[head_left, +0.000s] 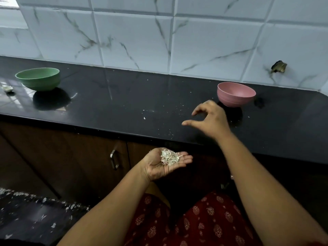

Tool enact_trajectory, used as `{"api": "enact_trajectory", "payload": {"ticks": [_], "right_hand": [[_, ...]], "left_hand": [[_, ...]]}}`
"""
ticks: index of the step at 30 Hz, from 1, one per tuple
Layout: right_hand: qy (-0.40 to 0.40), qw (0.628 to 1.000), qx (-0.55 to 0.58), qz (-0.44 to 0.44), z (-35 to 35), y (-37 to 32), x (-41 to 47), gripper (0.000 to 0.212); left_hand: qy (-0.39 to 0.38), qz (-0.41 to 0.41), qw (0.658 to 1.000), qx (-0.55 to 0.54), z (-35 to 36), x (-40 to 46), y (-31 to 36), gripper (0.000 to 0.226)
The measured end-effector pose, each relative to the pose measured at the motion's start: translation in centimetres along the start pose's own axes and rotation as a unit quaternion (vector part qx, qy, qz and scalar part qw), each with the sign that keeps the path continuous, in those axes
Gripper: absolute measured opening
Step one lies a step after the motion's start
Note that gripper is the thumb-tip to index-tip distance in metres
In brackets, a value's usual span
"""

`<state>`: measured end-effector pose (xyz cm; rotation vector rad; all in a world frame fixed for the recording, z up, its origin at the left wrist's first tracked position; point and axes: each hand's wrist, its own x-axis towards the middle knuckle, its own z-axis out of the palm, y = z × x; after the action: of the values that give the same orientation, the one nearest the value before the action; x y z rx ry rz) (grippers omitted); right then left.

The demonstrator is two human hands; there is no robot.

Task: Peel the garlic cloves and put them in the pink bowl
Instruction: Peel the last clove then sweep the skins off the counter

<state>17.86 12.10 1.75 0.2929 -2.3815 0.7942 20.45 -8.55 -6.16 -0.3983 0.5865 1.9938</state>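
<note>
Two bowls stand on the black counter (124, 96) in the head view — a green bowl (38, 79) far to the left and the pink bowl (236, 94) to the right, near the tiled wall (134, 36). From this angle the inside of neither bowl shows, so I cannot tell whether any peeled cloves lie in the pink one. No whole garlic is visible anywhere on the counter.

The left hand (165, 163) is held palm up below the counter's front edge, fingers nearly flat, cupping a small heap of pale skins (169, 157). The right hand (209, 119) hovers over the counter just left of the pink bowl, palm down, thumb and forefinger spread in a loose curve — it holds nothing. Fine white flecks (144, 118) are scattered on the counter in front of it, and more scraps (42, 199) litter the dark surface at lower left. A small pale scrap (7, 88) sits left of the green bowl.

Judging by this, the peeling looks largely finished and the step in hand is tidying: gathering loose skins off the counter into the cupped palm. The next move likely calls for a flat, sweeping right hand drawing the flecks toward the edge, with the left palm kept level so the heap does not spill.
</note>
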Motion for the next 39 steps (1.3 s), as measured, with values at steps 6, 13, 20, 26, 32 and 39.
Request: {"api": "enact_trajectory", "payload": {"ticks": [6,13,20,26,32,39], "right_hand": [[-0.263,0.903,-0.216,0.262,0.5,9.2,4.9,0.084],[-0.368,0.906,-0.203,0.055,11.7,-1.5,7.4,0.076],[-0.423,0.896,-0.119,-0.063,15.4,-7.4,7.3,0.058],[-0.409,0.897,-0.057,-0.158,11.8,-8.6,2.0,0.049],[-0.315,0.923,0.1,-0.199,8.7,-8.9,-2.6,0.02],[-0.207,0.974,0.005,0.088,6.9,-3.2,5.3,0.044]], "left_hand": [[-0.013,0.028,0.999,-0.019,-1.9,-1.8,1.7,0.052],[-0.028,0.026,0.998,-0.046,-4.2,-2.9,3.8,0.052],[-0.02,0.042,0.998,-0.048,-4.5,-4.3,5.3,0.051],[-0.004,0.059,0.998,-0.013,-4.3,-4.7,5.1,0.053],[0.003,0.111,0.994,0.002,-4.0,-4.9,4.7,0.057],[-0.006,0.052,0.998,-0.021,-4.1,-4.7,4.2,0.051]]}}
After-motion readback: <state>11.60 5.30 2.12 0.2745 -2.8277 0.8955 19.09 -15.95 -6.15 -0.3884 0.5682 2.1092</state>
